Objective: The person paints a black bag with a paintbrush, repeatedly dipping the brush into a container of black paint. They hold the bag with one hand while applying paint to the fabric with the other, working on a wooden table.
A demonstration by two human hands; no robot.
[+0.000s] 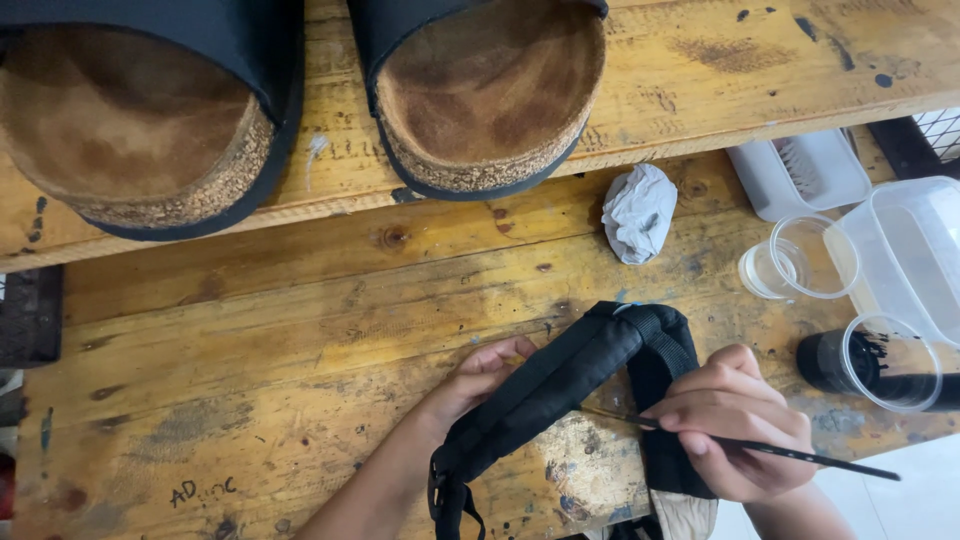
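Fingers (735, 405) of the right hand (735, 430) were pinched together around a thin black paintbrush (790, 452), its tip aimed left at the black sandal strap (560, 385) and seemingly just touching it! Over on the other side, the left hand (480, 375) had its fingers curled against the strap's far edge, steadying it from behind, thumb hidden from view.

That strap lay across the worn wooden surface (260, 350), arching up at the middle of the frame's lower half, with its buckle end trailing off toward the bottom edge. It looked uniformly dark along the upper side, so a good share of the coating seemed laid down already; whether the underside or the lower end had been covered could not be told from this angle.

Just to the right sat a clear plastic cup smeared with black paint (880, 362), lying on its side near the brush hand. Beyond it stood an empty clear cup (800, 258), a clear plastic tub (910, 250) and a white tray (800, 172). A crumpled white rag (638, 212) rested above the strap.

Up on the raised plank (700, 80), two cork-soled sandals (300, 100) with black uppers stood side by side, looking assembled, well apart from the hands.
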